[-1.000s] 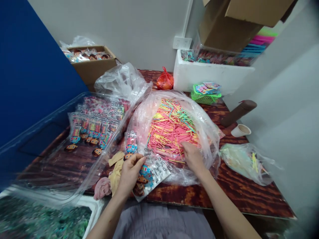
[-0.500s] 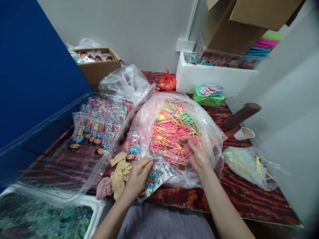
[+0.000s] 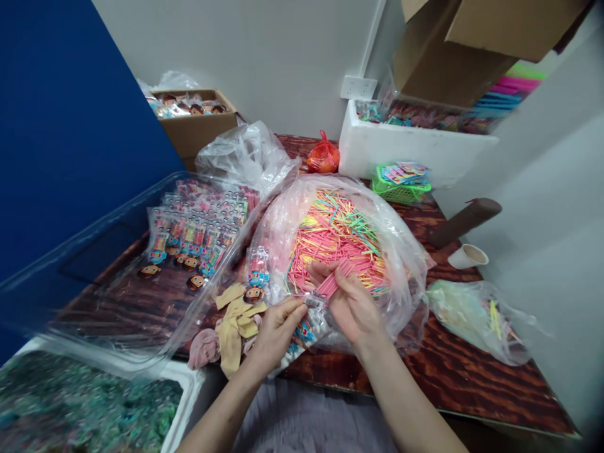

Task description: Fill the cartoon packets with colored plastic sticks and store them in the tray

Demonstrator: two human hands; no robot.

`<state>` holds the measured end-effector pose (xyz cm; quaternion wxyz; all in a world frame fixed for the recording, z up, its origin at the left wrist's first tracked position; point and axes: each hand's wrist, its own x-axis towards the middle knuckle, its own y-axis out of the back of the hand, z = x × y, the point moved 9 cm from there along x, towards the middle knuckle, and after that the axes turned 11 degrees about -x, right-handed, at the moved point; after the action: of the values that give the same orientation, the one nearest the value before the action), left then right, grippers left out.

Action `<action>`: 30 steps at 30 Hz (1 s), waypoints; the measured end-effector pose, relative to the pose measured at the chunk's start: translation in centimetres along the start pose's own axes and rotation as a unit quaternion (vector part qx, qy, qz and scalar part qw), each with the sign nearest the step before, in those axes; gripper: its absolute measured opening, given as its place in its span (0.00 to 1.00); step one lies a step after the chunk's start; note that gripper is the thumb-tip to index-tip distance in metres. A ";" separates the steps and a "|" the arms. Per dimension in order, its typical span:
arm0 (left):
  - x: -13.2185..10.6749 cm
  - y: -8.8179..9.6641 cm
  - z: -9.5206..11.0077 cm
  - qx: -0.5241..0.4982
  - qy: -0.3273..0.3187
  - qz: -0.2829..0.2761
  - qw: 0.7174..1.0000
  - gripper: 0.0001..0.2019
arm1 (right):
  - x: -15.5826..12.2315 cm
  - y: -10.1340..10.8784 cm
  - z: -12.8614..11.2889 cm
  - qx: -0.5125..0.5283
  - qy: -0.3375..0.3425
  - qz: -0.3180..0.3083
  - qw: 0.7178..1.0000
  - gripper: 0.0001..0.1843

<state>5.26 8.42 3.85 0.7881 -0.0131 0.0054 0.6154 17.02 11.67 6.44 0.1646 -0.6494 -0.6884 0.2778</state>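
My right hand [image 3: 352, 305] is closed round a small bundle of pink sticks [image 3: 330, 284], held just above the near edge of a big clear bag of coloured sticks [image 3: 337, 236]. My left hand [image 3: 278, 330] pinches the top of a small printed packet [image 3: 304, 328] with a cartoon face, close under the bundle. The two hands nearly touch. One filled packet [image 3: 257, 277] lies on the wooden table [image 3: 453, 358] just left of the stick bag.
A large clear bag with several filled packets [image 3: 198, 236] lies to the left. Yellow and pink cloths [image 3: 231, 327], a paper cup [image 3: 467, 256], a brown tube [image 3: 465, 220], a green basket [image 3: 401, 182], a white foam box [image 3: 410, 148] and another bag [image 3: 476, 314] surround the work area.
My right hand has lifted a bundle of pink sticks out of the pile and brought it left toward the packet. My left hand has raised the packet's top toward it.
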 end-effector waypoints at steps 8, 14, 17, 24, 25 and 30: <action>-0.3 1.5 0.0 -0.020 -0.015 0.054 0.998 0.14 | -1.9 -1.1 -0.5 -0.254 -0.001 -0.034 0.967 0.16; -0.6 2.9 -0.2 -0.063 0.007 0.102 0.993 0.15 | -2.6 -1.9 -2.2 -0.388 0.109 -0.012 0.915 0.09; -0.6 3.3 0.2 -0.073 0.006 0.101 0.992 0.13 | -3.1 -3.0 -2.1 -0.486 0.147 -0.024 0.861 0.08; -0.2 4.6 0.7 -0.107 -0.009 0.091 0.990 0.11 | -3.8 -5.3 -1.8 -0.577 0.218 -0.022 0.787 0.09; -0.1 4.6 0.7 -0.109 -0.007 0.078 0.991 0.11 | -3.7 -5.6 -1.5 -0.580 0.216 -0.029 0.785 0.09; 0.9 4.8 0.8 -0.103 0.013 0.010 0.995 0.10 | -3.6 -5.7 -0.4 -0.550 0.206 -0.068 0.807 0.12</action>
<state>0.83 10.44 4.59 0.7763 -0.1020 -0.0480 0.6201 13.06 8.14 10.67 -0.0633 -0.6251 -0.7181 -0.2992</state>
